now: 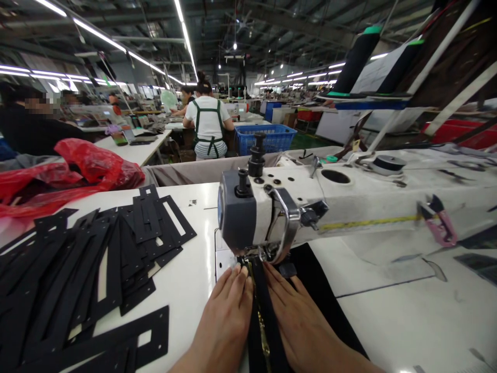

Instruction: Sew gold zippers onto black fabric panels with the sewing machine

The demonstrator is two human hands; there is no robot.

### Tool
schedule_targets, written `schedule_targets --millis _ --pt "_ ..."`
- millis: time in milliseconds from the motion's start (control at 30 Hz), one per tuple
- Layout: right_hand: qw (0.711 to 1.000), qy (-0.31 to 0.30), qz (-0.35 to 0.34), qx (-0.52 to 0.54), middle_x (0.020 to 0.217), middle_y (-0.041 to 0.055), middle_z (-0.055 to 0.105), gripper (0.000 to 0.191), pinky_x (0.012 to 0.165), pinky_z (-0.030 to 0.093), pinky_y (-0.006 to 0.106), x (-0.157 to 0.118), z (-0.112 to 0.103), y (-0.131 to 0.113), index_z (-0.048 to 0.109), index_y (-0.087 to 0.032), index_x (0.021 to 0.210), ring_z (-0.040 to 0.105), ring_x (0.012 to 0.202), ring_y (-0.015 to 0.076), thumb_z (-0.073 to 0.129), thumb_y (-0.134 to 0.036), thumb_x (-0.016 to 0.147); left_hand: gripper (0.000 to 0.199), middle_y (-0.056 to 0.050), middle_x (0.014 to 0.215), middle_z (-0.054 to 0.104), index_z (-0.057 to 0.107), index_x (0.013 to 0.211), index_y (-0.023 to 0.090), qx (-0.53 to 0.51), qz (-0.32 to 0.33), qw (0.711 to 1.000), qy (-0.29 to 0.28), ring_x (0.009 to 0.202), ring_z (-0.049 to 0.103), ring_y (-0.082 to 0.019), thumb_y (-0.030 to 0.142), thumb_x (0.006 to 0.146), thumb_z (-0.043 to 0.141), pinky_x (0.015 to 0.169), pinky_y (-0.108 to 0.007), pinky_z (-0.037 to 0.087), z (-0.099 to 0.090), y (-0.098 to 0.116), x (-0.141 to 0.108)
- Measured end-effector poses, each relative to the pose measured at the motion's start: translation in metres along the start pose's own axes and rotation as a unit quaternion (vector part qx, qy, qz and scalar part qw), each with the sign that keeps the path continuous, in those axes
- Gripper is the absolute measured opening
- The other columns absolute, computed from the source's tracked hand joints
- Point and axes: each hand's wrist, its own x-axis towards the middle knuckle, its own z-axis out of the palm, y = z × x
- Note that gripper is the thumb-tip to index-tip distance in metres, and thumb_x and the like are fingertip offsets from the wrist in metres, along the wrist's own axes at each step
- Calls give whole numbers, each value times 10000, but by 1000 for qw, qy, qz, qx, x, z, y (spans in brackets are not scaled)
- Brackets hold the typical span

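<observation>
Your left hand (229, 305), right hand (293, 305) press flat astride gold zipper (261, 325); fingertips (244, 270) near sewing machine (349, 202), slip could injure.

A white tabletop (186, 280) carries black strips (114, 269), a sewing machine (357, 199)

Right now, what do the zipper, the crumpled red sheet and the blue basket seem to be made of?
Zipper: gold-coloured, looks like shiny metal because it glints, though coated plastic is possible.
Crumpled red sheet: probably thin, glossy plastic, by its sharp creases and highlights.
Blue basket: likely moulded plastic, by its even colour and openwork wall; finish unclear.
</observation>
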Motion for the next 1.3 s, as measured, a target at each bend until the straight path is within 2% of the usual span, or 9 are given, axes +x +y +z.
schedule_targets --millis 100,233,433,600,733,900,1067,1300 --pt "1000 -4 -1 2 1326 176 429 638 995 320 495 0 0 0 278 -54 1383 388 1238 278 380 -104 755 398 -184 1110 601 556 1097 26 0 -17 1000 19 1079 552 -264 87 907 211 875 -382 501 3 2 0" --pt "1000 2 2 14 1325 144 442 640 1011 308 469 -1 0 1 291 -94 1385 404 1229 260 393 -121 754 392 -211 1099 597 550 1090 1 7 -15 1000 23 1072 554 -282 78 907 212 865 -400 504 8 4 -3" --pt "1000 11 1 15 1331 139 436 636 1008 301 467 -1 3 2 307 -92 1376 397 1232 261 400 -135 749 372 -202 1072 610 547 1091 4 2 -7 1000 10 1056 564 -279 76 901 236 852 -391 512 5 3 0" --pt "999 25 29 26 1337 108 438 588 1028 271 439 -1 2 -1 366 -123 1350 387 1239 231 397 -115 762 365 -219 1102 589 549 1081 8 -9 0 1000 -10 1068 553 -280 50 883 245 854 -409 510 4 1 0" --pt "999 17 24 17 1330 111 447 558 1000 314 434 1 -2 -1 399 -114 1326 378 1244 239 397 -106 768 350 -213 1119 578 544 1092 26 -14 -4 1000 -24 1081 543 -275 48 883 264 869 -414 507 5 0 -1" --pt "999 37 12 -9 1287 125 494 543 990 329 441 1 2 1 404 -110 1320 430 1198 235 397 -90 778 319 -204 1106 574 511 1135 33 -63 -25 997 -22 1106 519 -272 53 871 333 909 -424 485 3 0 2" --pt "999 27 8 35 1252 135 525 509 1000 320 462 3 4 2 445 -97 1293 442 1188 248 404 -103 786 303 -191 1088 571 513 1132 72 -101 -38 994 -24 1101 517 -273 63 861 376 910 -456 477 2 -2 2" --pt "995 -1 35 98 1343 102 436 440 1053 228 508 15 -1 8 459 -158 1280 327 1272 253 425 -156 841 254 -130 1032 590 573 1031 143 -139 -90 986 15 939 595 -229 91 886 372 790 -368 534 4 -8 11"
